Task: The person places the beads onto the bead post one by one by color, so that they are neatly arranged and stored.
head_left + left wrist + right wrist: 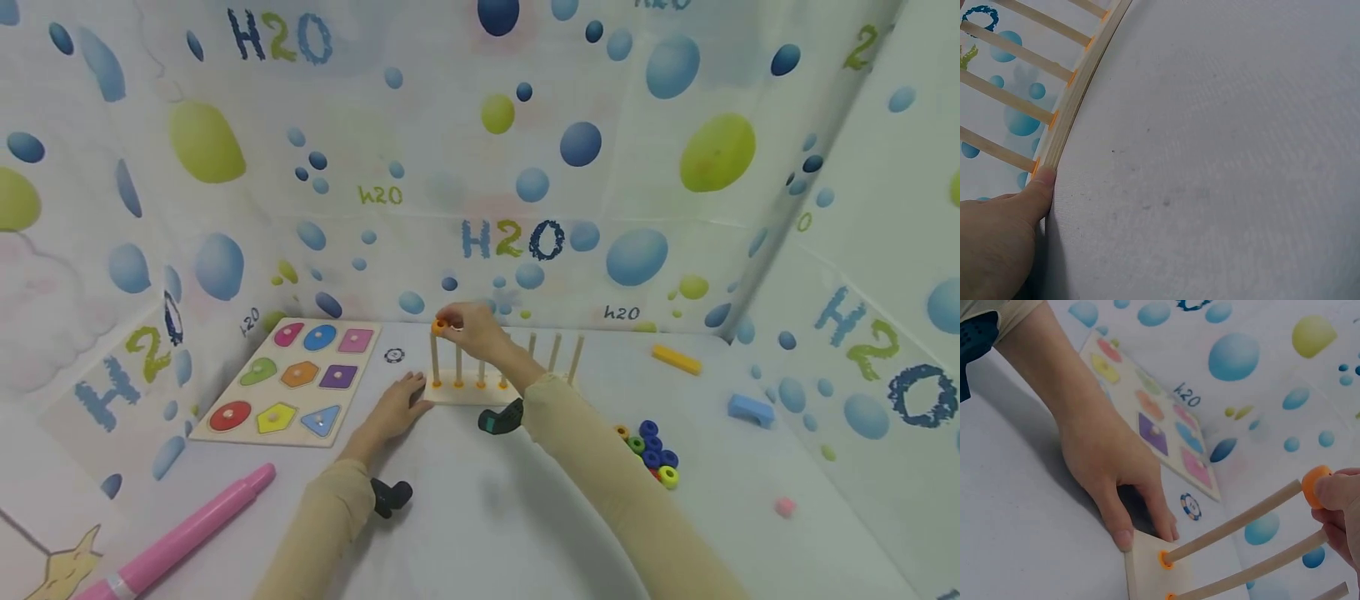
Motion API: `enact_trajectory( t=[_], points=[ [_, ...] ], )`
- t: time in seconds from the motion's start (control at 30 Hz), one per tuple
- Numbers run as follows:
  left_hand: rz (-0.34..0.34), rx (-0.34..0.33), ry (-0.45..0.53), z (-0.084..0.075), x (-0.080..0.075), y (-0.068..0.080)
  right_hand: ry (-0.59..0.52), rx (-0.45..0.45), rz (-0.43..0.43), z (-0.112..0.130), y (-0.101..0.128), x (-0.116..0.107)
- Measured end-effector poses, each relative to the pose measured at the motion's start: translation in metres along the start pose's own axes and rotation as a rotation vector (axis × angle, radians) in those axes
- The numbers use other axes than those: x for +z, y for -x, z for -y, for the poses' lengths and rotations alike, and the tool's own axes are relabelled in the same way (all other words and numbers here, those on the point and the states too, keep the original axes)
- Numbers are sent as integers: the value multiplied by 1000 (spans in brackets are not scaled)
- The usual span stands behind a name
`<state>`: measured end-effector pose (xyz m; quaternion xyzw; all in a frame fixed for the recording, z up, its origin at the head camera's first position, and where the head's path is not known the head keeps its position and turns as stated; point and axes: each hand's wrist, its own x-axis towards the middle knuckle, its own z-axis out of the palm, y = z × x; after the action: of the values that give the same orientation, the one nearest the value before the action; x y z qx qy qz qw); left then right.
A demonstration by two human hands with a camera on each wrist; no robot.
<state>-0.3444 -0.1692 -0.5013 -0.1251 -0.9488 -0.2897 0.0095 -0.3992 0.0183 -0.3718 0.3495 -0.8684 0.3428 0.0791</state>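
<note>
A wooden peg stand (468,390) with several upright dowels sits mid-table. My right hand (468,327) pinches an orange ring (439,327) at the top of the leftmost dowel (434,358); the ring (1314,483) sits on the dowel's tip in the right wrist view. My left hand (397,408) rests flat on the table, its fingers touching the stand's left corner (1141,550). In the left wrist view the thumb (1038,187) presses the base edge (1079,87). Small orange rings lie at the feet of the dowels.
A shape puzzle board (292,379) lies to the left. Loose coloured rings (651,450) are piled right of the stand. A pink tube (187,533), yellow block (677,359), blue block (750,409), small pink piece (784,507) and a round token (394,356) lie about.
</note>
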Motion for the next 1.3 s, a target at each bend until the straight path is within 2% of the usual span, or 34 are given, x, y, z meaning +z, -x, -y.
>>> enact_trajectory(
  t=[0.3,0.53,0.67,0.8,1.03,1.17,1.3],
  points=[
    [-6,8,5,-3,-2,1,-16,20,62,2,-7,9],
    [-18,49,3,-5,0,0,22,22,67,4,-4,4],
    [-12,52,-1,-5,-1,0,-37,51,42,4,-1,-2],
    [-7,44,-10,-3,-3,0,-112,51,-27,-3,6,-10],
    [23,25,-7,-2,-3,0,-203,51,-138,-20,41,-38],
    [21,27,-12,-3,-5,-3,-237,66,-139,-33,69,-60],
    [20,24,-25,-2,-3,-4,-220,101,-120,-53,101,-78]
  ],
)
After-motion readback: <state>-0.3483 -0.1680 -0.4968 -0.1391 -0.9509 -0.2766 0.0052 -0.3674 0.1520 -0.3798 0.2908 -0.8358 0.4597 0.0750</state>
